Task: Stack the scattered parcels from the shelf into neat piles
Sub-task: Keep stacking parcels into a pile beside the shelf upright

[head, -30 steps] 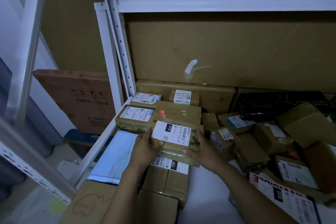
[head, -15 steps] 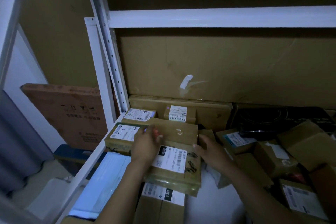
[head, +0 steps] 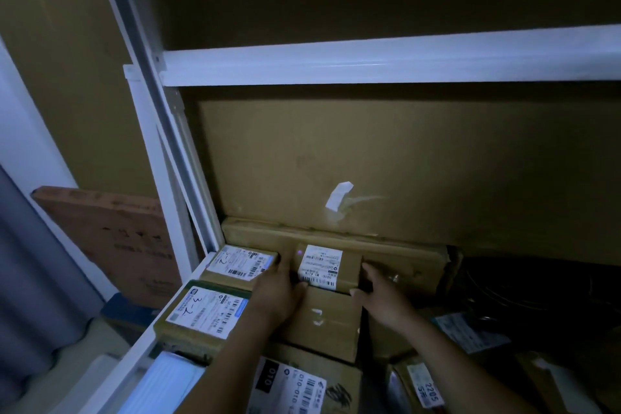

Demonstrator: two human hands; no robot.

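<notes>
Between left hand (head: pixel 279 292) and right hand (head: pixel 381 301) lies the small labelled box (head: pixel 327 265), long axis crosswise. Each hand's curled fingers clasp one end.

Matt cardboard parcels (head: pixel 322 319), seemingly painted-metal shelf (head: pixel 369 60)

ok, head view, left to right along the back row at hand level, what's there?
Order: leaning brown board → white shelf upright → labelled back-left parcel → left hand → small labelled box → right hand.
</notes>
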